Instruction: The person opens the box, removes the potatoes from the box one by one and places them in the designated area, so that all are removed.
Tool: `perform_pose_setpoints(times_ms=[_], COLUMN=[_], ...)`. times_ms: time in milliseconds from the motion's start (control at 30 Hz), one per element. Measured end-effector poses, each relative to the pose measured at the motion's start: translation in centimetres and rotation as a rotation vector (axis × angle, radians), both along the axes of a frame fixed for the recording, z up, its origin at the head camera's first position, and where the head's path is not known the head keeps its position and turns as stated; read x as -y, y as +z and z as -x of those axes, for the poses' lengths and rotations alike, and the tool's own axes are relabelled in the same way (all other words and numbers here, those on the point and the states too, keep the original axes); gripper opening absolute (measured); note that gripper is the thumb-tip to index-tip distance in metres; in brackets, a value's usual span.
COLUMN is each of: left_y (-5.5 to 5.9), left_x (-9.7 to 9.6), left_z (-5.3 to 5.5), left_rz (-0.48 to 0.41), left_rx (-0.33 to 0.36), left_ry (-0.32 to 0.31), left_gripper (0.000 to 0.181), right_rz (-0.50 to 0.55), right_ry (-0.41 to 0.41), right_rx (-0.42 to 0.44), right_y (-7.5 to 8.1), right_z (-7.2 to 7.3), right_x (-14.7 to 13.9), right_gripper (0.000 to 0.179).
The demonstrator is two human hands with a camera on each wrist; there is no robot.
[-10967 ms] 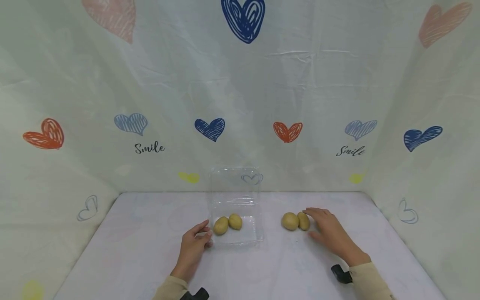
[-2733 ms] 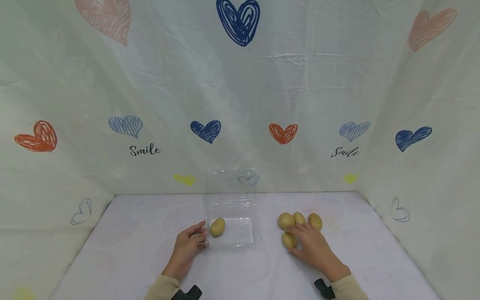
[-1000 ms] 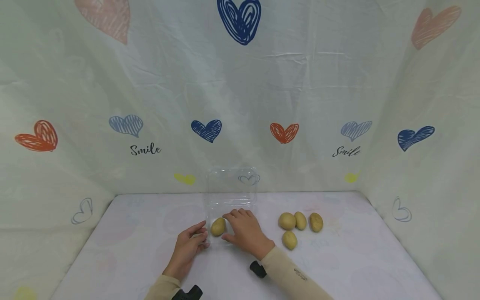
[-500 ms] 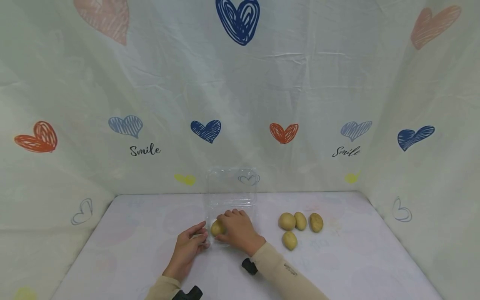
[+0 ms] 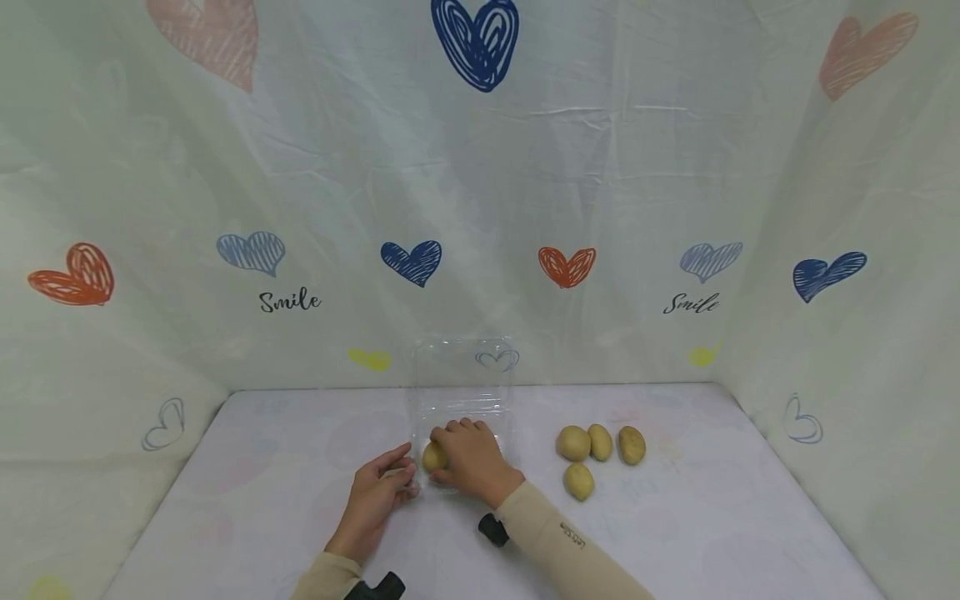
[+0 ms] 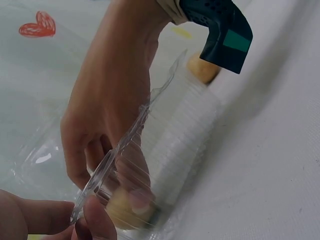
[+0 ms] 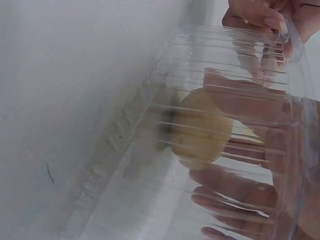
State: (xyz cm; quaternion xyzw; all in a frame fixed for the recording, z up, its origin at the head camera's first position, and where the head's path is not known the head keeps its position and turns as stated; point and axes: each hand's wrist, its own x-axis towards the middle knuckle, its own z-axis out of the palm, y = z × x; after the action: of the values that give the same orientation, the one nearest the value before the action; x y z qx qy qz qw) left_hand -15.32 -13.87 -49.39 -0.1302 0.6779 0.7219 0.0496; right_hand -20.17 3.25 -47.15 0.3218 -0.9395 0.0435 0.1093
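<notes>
A clear plastic clamshell container (image 5: 498,450) stands on the white table, its lid (image 5: 450,379) raised at the back. My left hand (image 5: 372,504) pinches the container's left rim between thumb and fingers, which the left wrist view shows close up. My right hand (image 5: 476,462) reaches down inside, with thumb and fingers round a yellowish potato (image 5: 432,458). Through the ribbed wall, the right wrist view shows that potato (image 7: 202,132) low in the container, near its floor; whether it touches the floor I cannot tell.
Several potatoes lie to the right of the container: a large round one (image 5: 573,443), a slim one (image 5: 600,442) against it, one farther right (image 5: 632,446) and one nearer me (image 5: 579,482). A cloth wall with printed hearts rises behind the table.
One of the container's two potatoes has gone, and the group on the right has grown. My right hand has left that group, come into the container and gripped the remaining potato; my left hand stays put.
</notes>
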Motion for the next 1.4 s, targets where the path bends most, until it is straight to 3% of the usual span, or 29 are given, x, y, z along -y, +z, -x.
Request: perform_pose_setpoints(times_ms=[667, 1100, 1400], left_y=[-0.1, -0.2, 0.0], left_x=[-0.1, -0.1, 0.0], left_z=[-0.1, 0.1, -0.1], left_rz=[-0.020, -0.010, -0.008], left_rx=[-0.009, 0.010, -0.004], left_ry=[0.017, 0.014, 0.008], left_gripper=[0.048, 0.051, 0.050], right_rz=[-0.006, 0.081, 0.142], right_ry=[0.080, 0.130, 0.148], right_rx=[0.046, -0.051, -0.131], right_y=[0.2, 1.4, 1.9], right_z=[0.6, -0.8, -1.7], right_x=[-1.3, -5.1, -8.3], right_gripper=[0.044, 0.037, 0.044])
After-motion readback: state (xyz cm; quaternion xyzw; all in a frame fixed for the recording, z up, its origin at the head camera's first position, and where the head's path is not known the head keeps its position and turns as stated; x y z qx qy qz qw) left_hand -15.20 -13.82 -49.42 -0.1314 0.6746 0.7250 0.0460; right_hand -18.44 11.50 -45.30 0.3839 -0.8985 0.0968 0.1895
